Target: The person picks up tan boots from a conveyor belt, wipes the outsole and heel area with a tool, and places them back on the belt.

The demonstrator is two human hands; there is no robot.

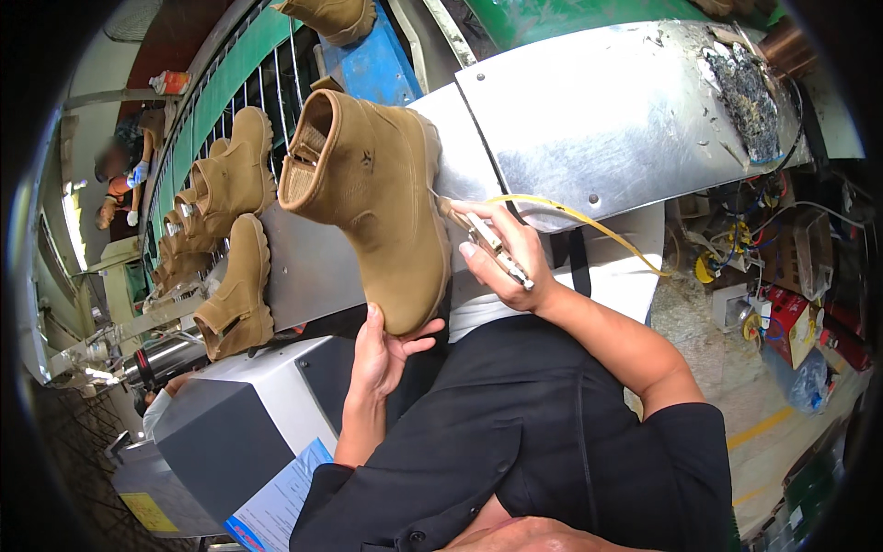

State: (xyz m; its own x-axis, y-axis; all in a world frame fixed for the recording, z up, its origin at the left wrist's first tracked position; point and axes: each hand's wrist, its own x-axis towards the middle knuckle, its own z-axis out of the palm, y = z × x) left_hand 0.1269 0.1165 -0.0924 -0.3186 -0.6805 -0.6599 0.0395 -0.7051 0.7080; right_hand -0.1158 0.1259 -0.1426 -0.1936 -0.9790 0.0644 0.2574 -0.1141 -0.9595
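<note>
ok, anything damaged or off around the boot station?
Yes: a charred black crusty patch sits at the far right end of the metal cover, like burnt residue. The held tan boot looks intact, and the boots on the line show no visible damage.

We counted one tan boot (372, 198) held up, five more tan boots (237, 294) left of it on conveyor (303, 267), one above it; one metal tool (492, 247); one yellow hose (589, 221).
</note>
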